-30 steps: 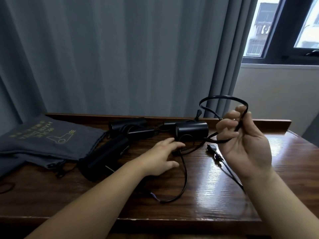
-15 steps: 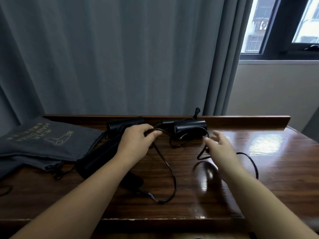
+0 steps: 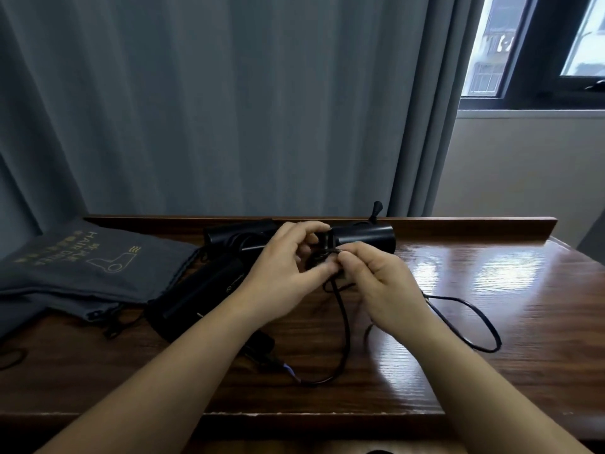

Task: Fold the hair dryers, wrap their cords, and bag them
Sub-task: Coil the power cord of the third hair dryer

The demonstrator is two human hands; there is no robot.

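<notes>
my left hand (image 3: pixel 281 270) grip: pinching thin black cord (image 3: pixel 343 319) | my right hand (image 3: pixel 376 283) grip: pinching same cord | beside black cylindrical hair dryer (image 3: pixel 363 237) on glossy wooden tabletop (image 3: pixel 491 290)

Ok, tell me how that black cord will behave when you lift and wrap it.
The cord is probably floppy: it lies in loose curves on the table. It looks thin, so likely light. Loops may spring open, since a slack one sits by the right hand.

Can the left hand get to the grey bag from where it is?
Probably yes, but not this instant. The grey bag lies flat on the table off to the left, with only a black hair dryer lying between. The left hand is busy pinching the cord, so it must let go first.
</notes>
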